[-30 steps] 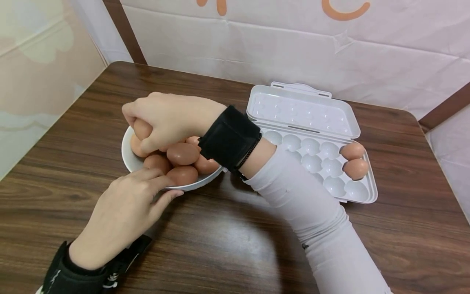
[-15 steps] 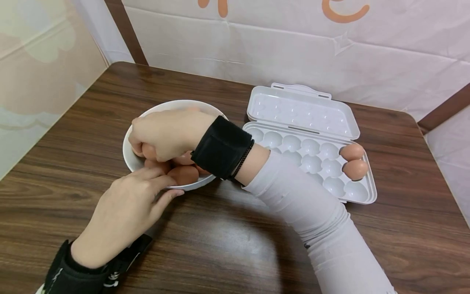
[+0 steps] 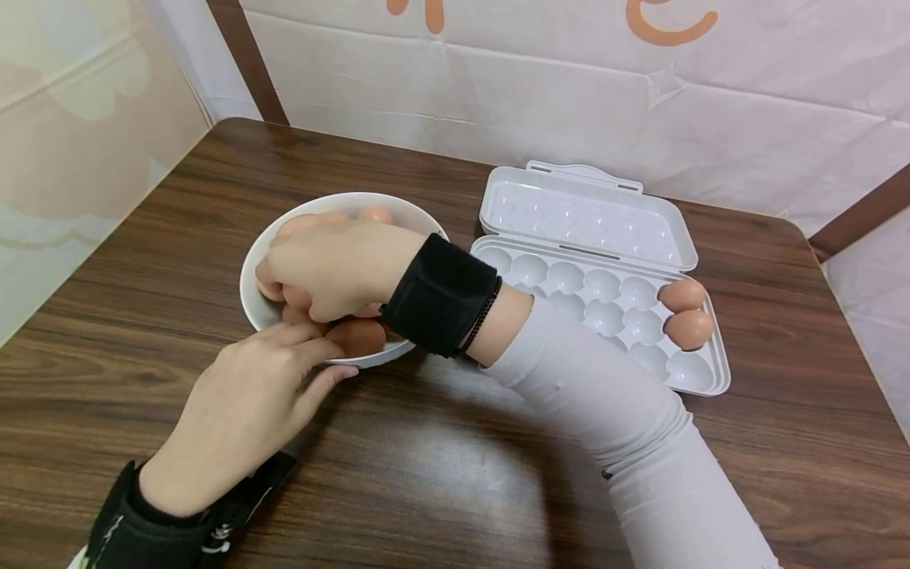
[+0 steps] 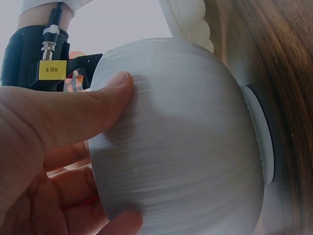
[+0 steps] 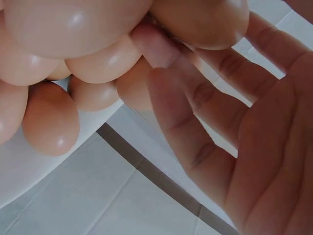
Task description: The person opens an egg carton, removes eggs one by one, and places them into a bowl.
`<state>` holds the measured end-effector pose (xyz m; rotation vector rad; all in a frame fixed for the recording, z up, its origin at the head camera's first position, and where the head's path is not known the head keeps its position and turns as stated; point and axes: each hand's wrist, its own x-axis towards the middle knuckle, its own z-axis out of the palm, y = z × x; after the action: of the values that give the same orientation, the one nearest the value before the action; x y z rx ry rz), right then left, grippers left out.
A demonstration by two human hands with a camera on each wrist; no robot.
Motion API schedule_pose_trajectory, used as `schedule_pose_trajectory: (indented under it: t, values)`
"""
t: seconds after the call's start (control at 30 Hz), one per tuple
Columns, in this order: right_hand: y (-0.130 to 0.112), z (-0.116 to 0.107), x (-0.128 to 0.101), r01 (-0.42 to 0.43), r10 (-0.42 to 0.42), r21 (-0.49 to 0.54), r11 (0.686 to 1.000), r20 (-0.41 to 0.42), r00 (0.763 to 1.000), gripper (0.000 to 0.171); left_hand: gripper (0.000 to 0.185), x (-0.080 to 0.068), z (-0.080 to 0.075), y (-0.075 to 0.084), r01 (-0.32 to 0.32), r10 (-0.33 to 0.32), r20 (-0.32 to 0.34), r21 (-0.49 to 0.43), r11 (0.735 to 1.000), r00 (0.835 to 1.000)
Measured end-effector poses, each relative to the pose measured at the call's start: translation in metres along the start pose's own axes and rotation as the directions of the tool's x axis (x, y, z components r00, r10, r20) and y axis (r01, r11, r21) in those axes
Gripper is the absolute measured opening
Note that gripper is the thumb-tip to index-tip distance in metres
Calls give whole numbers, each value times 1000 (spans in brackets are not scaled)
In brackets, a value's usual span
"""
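A white bowl (image 3: 419, 213) heaped with brown eggs (image 3: 359, 337) stands left of centre. My left hand (image 3: 245, 403) holds its near rim; in the left wrist view the thumb (image 4: 117, 88) lies along the bowl's outer wall (image 4: 181, 127), with other fingers behind the rim. My right hand (image 3: 341, 257) reaches down among the eggs from above, its fingers bent round one egg (image 3: 296, 299). In the right wrist view that egg (image 5: 205, 22) sits against the curled fingers (image 5: 195, 93), with more eggs piled beside it. The right palm hides part of the heap.
Right of the bowl lies a white egg box (image 3: 604, 312) with its lid (image 3: 590, 213) open towards the back. Two eggs (image 3: 688, 329) sit in the box's right end. The brown wooden table (image 3: 426, 474) ends at a cloth wall (image 3: 441, 87) behind.
My right hand has lowered from above the heap into the bowl, then shifted slightly. The left hand has stayed on the rim, and the egg box looks the same.
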<state>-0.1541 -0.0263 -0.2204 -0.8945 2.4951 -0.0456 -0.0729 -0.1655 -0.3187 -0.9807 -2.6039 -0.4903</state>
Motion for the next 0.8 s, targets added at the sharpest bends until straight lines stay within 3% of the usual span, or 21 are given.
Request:
schedule_pose_trajectory:
  t: [0.33, 0.53, 0.67, 0.8]
  values:
    - [20, -2, -16, 172, -170, 22, 985, -78, 982, 19, 14, 1, 0, 0, -2, 2, -8, -4, 1000, 1000]
    - [38, 1, -34, 200, -182, 121, 972, -143, 973, 17, 20, 0, 0, 0, 9, -9, -12, -20, 1000, 1000]
    - [55, 8, -60, 184, -159, 81, 980, -255, 954, 9, 18, 1, 1, 1, 7, -7, -13, -24, 1000, 1000]
    - [76, 18, -91, 148, -132, 18, 989, -359, 924, 23, 17, 1, 0, 1, 3, -3, -8, -20, 1000, 1000]
